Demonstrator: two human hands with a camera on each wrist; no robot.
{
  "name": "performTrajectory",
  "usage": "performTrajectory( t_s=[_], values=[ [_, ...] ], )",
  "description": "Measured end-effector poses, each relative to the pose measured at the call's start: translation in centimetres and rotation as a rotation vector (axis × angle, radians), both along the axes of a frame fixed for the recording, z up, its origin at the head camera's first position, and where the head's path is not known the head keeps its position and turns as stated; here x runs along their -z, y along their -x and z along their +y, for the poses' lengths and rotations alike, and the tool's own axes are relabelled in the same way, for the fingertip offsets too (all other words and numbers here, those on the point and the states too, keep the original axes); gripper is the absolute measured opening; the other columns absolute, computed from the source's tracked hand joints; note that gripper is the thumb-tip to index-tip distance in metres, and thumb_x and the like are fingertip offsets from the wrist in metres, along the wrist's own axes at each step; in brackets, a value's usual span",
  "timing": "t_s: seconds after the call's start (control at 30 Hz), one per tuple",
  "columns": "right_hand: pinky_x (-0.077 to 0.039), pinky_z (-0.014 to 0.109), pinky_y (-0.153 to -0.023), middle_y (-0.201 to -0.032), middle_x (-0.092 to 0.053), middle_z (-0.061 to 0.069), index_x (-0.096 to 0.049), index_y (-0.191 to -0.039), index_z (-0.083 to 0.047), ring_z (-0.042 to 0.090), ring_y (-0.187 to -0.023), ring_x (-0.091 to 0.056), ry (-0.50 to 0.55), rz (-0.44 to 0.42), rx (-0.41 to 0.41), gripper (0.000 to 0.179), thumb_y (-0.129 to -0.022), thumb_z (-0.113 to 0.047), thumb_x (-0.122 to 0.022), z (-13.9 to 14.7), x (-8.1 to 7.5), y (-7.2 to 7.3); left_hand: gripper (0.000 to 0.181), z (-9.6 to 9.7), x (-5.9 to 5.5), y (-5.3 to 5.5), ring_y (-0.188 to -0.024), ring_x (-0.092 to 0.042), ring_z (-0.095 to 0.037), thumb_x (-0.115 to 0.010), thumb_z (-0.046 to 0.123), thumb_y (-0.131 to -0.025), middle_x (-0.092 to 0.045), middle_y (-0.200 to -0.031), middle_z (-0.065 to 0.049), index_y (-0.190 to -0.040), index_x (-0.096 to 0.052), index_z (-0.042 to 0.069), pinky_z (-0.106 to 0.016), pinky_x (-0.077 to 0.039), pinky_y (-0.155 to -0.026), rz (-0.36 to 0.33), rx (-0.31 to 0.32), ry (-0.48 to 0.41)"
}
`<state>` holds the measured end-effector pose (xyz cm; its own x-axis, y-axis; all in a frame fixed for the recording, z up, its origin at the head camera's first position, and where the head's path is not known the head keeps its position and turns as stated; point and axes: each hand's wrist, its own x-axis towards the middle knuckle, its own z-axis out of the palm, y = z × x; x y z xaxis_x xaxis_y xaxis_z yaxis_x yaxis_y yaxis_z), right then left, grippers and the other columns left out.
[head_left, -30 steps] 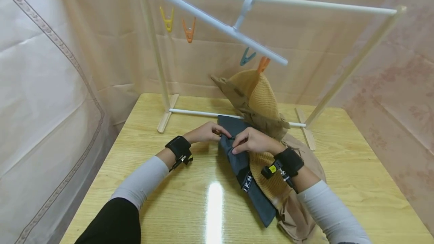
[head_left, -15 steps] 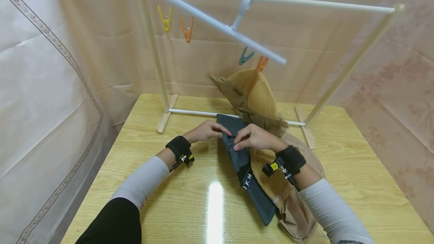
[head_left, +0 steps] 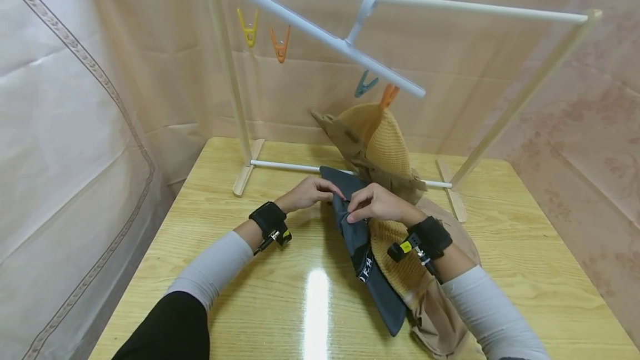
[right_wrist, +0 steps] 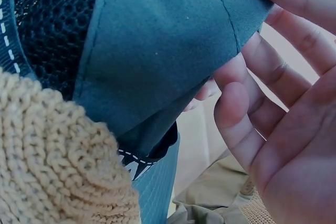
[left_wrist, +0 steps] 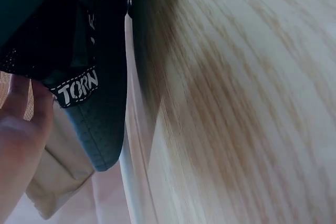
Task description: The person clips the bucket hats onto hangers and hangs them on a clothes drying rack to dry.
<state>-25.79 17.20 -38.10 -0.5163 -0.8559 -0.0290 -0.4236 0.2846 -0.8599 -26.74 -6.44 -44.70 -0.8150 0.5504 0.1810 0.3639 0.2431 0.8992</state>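
Observation:
A dark blue-grey hat (head_left: 352, 232) with a mesh part and a white-lettered band (left_wrist: 77, 87) leans across the table. My left hand (head_left: 310, 192) pinches its left edge; in the left wrist view the left fingers (left_wrist: 31, 100) go in behind the cloth beside the band. My right hand (head_left: 377, 204) pinches a fold of the same cloth just right of the left fingertips. In the right wrist view the smooth cloth (right_wrist: 152, 45) stretches up to the right fingers (right_wrist: 262, 66), which are bent at its edge. The hat's inner side is largely hidden.
Behind, a brown and tan knit hat (head_left: 387, 146) hangs from an orange clip (head_left: 389, 95) on a slanted white hanger (head_left: 330, 40). The hanger hooks over the rack bar (head_left: 475, 8). Other clips dangle, one yellow (head_left: 248, 28). Tan knit and brown cloth (head_left: 435, 315) lies under the right forearm.
My left hand has shifted slightly to the right along the hat's edge, and a small brown thing under its fingers no longer shows. The right hand has risen slightly, still gripping the cloth.

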Motion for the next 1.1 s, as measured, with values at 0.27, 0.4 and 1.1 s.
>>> performTrajectory(
  t_s=[0.27,0.4,1.1],
  values=[
    [-0.042,0.021,-0.058,-0.073,-0.062,-0.005,-0.076,-0.09,-0.001,0.006,-0.06,-0.049,0.0,0.005,-0.023,0.009,-0.086,-0.008,-0.072,0.1,-0.1,0.0,0.02,0.5,-0.1,-0.2,-0.088,-0.06,-0.005,-0.057,-0.001,-0.092,-0.072,-0.106,-0.018,-0.103,-0.074,-0.002,-0.023,-0.049,-0.077,0.016,-0.023,-0.061],
    [-0.044,0.021,-0.06,-0.075,-0.064,-0.005,-0.076,-0.091,-0.002,0.006,-0.062,-0.052,-0.005,-0.004,-0.018,0.01,-0.087,-0.01,-0.072,0.1,-0.1,-0.1,0.019,0.7,-0.2,-0.3,-0.086,-0.06,-0.005,-0.057,-0.002,-0.093,-0.071,-0.105,-0.021,-0.103,-0.073,-0.005,-0.025,-0.05,-0.076,0.004,-0.032,-0.098],
    [-0.053,0.033,-0.061,-0.07,-0.064,-0.005,-0.072,-0.091,0.001,0.012,-0.064,-0.06,0.049,-0.017,0.131,0.01,-0.089,-0.009,-0.068,0.4,-0.6,-0.3,0.016,1.6,-1.5,-1.6,-0.081,-0.063,-0.004,-0.061,-0.001,-0.092,-0.071,-0.098,-0.024,-0.1,-0.07,-0.012,-0.022,-0.05,-0.071,0.017,-0.079,-0.219]
  ],
)
